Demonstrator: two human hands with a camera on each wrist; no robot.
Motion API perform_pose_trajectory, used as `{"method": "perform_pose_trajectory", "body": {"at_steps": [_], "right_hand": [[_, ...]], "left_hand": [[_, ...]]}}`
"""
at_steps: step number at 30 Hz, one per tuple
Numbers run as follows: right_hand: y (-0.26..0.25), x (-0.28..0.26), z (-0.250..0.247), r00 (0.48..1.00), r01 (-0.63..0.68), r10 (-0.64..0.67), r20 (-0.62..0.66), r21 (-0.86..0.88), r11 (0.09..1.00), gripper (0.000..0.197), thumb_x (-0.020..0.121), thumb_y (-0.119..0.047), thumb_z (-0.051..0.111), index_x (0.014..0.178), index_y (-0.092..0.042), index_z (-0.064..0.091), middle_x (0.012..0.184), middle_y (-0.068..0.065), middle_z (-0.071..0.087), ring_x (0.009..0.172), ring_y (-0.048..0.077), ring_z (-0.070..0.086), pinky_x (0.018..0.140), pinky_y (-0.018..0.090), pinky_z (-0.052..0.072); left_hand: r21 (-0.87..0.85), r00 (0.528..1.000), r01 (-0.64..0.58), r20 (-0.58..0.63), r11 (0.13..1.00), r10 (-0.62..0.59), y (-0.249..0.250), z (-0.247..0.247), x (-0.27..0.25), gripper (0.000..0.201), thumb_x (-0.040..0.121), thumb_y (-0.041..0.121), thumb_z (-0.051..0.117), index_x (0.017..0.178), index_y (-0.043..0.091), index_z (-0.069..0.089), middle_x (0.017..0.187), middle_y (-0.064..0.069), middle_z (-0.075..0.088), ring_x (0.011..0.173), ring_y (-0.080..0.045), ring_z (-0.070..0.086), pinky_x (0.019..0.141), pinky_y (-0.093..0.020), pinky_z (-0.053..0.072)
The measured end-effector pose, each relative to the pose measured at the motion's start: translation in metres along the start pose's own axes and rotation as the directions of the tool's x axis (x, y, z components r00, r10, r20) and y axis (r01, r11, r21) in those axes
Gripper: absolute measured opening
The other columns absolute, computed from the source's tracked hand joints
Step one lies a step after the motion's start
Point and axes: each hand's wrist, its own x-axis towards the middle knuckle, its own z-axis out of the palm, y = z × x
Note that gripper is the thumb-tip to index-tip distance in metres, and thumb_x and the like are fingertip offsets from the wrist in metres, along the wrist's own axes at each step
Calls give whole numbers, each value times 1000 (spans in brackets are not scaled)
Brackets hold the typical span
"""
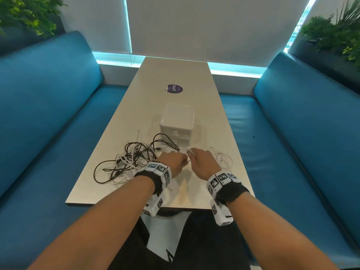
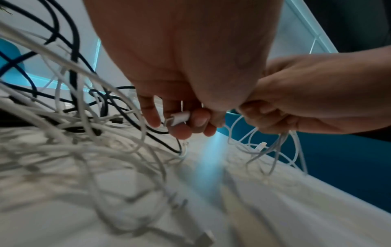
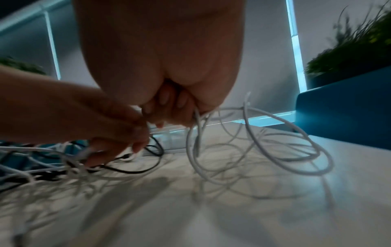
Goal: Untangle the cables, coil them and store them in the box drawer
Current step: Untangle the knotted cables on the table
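A tangle of black and white cables (image 1: pixel 128 160) lies on the white table (image 1: pixel 175 75), left of my hands. My left hand (image 1: pixel 173 162) pinches the white plug end (image 2: pixel 178 117) of a white cable. My right hand (image 1: pixel 202 162) grips a thin white cable (image 3: pixel 196 132) whose loose loops (image 1: pixel 224 158) hang to the table on the right. The hands meet just in front of the white drawer box (image 1: pixel 177 123), whose drawers look closed.
A purple round sticker (image 1: pixel 174 88) sits on the table beyond the box. Blue bench seats (image 1: pixel 58 133) flank the table on both sides. Plants (image 1: pixel 335 34) stand behind the backrests.
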Motion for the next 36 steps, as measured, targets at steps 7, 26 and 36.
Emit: {"method": "perform_pose_trajectory", "body": {"at_steps": [7,26,36], "right_hand": [[9,2,7,976,-141,160,151,-128,982,29,102,-27,39,112,-10,61,111,17,65,99,34,61,80,38,48],[13,2,2,978,-197,178,103,216,956,30,104,-28,35,102,-17,62,96,10,66,92,31,64,82,38,52],[9,-2,4,872,-483,411,265,339,807,29,103,-32,29,96,-14,51,77,12,70,56,24,67,56,33,53]], "left_hand": [[-96,999,42,-2,995,-43,-6,2,3,21,103,30,45,104,18,62,100,-4,65,94,-27,62,82,-38,50],[173,992,90,68,981,-103,-6,10,4,39,93,4,44,131,8,43,115,-14,64,109,-35,59,103,-47,34],[-5,1000,9,-5,1000,-9,-8,7,-1,18,100,26,43,115,16,42,93,-7,65,90,-33,60,100,-47,35]]}}
